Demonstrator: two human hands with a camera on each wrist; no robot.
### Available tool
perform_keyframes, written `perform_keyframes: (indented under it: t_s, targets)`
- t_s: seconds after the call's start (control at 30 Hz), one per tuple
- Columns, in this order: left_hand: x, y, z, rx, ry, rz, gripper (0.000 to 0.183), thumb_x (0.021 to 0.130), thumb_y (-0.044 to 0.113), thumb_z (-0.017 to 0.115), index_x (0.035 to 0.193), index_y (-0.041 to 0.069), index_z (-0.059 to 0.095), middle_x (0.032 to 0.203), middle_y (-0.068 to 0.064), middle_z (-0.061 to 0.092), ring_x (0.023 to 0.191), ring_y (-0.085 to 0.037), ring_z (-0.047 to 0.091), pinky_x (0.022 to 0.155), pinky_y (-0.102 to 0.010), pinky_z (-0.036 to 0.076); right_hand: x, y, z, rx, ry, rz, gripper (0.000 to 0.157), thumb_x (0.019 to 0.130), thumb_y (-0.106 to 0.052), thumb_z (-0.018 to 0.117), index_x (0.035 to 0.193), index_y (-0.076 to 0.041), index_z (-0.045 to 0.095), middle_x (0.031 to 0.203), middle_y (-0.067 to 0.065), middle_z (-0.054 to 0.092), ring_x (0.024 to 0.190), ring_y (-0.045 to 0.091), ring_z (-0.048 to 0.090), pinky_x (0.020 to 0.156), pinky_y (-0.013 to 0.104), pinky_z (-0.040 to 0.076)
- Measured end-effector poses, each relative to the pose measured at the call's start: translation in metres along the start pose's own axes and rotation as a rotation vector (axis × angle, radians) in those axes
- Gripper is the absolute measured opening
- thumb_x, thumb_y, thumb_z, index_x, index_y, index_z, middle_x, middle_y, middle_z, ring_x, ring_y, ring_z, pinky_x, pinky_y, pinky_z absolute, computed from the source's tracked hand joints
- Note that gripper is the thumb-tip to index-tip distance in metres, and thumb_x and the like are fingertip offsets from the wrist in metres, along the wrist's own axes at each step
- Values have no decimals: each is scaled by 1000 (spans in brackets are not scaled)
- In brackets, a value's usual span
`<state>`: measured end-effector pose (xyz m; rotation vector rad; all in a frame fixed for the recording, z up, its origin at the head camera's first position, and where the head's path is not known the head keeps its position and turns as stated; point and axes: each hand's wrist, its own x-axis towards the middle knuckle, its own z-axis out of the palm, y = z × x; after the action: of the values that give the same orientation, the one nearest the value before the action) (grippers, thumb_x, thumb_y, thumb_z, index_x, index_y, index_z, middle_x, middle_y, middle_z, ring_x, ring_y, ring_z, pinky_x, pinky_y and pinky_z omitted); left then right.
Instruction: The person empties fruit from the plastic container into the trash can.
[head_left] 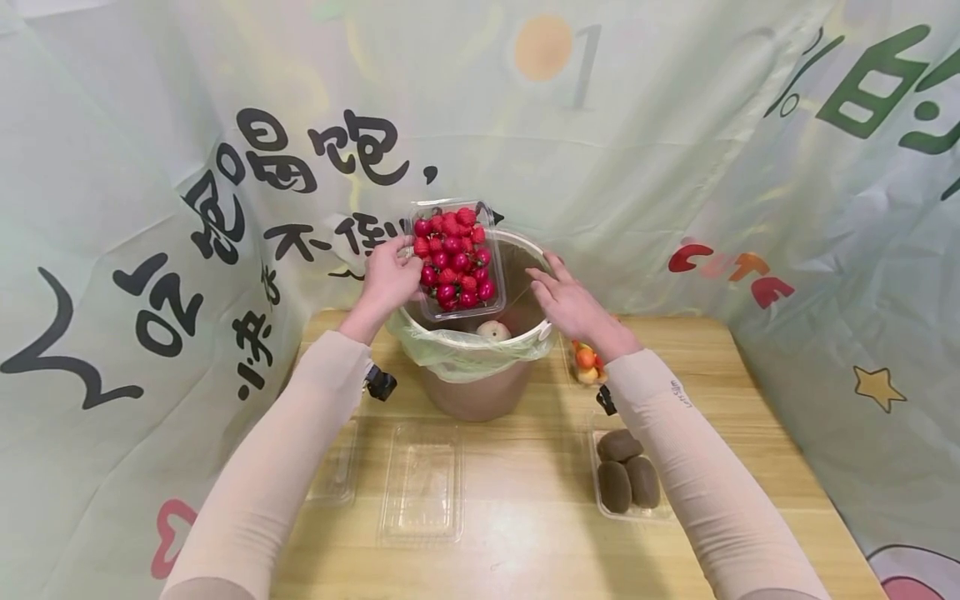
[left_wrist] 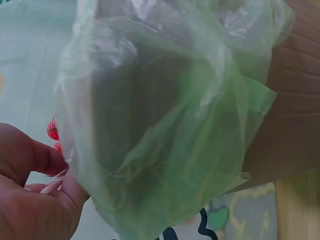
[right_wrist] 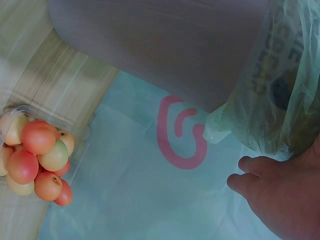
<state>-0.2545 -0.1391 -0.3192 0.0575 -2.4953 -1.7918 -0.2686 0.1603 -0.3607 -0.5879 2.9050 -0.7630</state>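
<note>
My left hand (head_left: 392, 271) grips the left edge of a clear plastic container (head_left: 467, 314) full of small round red fruits (head_left: 452, 244), held tilted over a bin. The left wrist view shows the thumb and fingers pinching a clear edge. The brownish bin (head_left: 476, 396) has a white rim and a pale green plastic bag (left_wrist: 165, 125) folded over it. Inside lies a pale round fruit (head_left: 493, 332). My right hand (head_left: 573, 308) lies at the right side of the rim, fingers extended, holding nothing; whether they touch the rim is unclear.
On the wooden table (head_left: 525, 500) lie an open clear container (head_left: 423, 492), another clear one (head_left: 337, 471) partly behind the left arm, a tray with brown kiwis (head_left: 617, 487), and a box of orange-red fruits (right_wrist: 37, 160). Printed cloth (head_left: 615, 192) hangs around the back and sides.
</note>
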Motion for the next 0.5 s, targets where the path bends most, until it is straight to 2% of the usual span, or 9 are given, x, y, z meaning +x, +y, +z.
perform_keyframes:
  t_s: [0.13, 0.3, 0.5]
  targets:
    - [4, -2, 1, 14, 30, 19, 55, 105, 5, 50, 160, 5, 43, 132, -27, 70, 60, -19, 70, 58, -29, 62, 0, 0, 1, 2, 4, -4, 60, 114, -41, 24, 165, -11, 36, 179, 13, 0, 163, 43, 14, 131, 59, 19]
    - [8, -1, 3, -24, 74, 44, 56, 105, 4, 50, 161, 6, 41, 125, -26, 73, 59, -18, 68, 58, -28, 62, 1, 1, 2, -1, 6, -6, 60, 114, -41, 23, 165, -11, 36, 179, 13, 1, 163, 42, 13, 131, 59, 18]
    - [11, 2, 4, -4, 138, 82, 52, 104, 4, 49, 156, 9, 50, 112, -25, 77, 53, -19, 66, 52, -23, 57, 1, 2, 1, 6, 9, -3, 60, 114, -40, 24, 165, -11, 36, 179, 12, -1, 163, 42, 14, 131, 58, 19]
